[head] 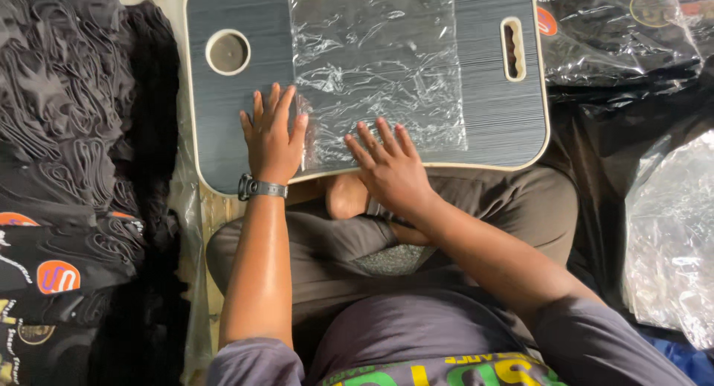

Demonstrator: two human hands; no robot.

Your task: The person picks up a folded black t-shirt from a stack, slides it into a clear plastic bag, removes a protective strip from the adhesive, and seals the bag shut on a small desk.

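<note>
Two hands flat, fingers spread, gripping nothing: left hand [272, 137] on lap desk [223, 118] beside clear plastic bag [375, 66], touching its left edge; right hand [387, 166] pressing bag's near edge at desk's near edge. Bag crinkled, empty, mid-desk, reaching far edge. Round cup recess [227, 52] far-left corner, handle slot [512, 48] right edge. Folded black garments [67, 133] left, orange round labels [58, 276] lower left. Bagged black garments [617, 36] far right.

A clear, crinkled plastic bag [375, 70] lies flat on a dark lap table [223, 111]. It appears empty. Its near edge sits at the table's front rim.
</note>
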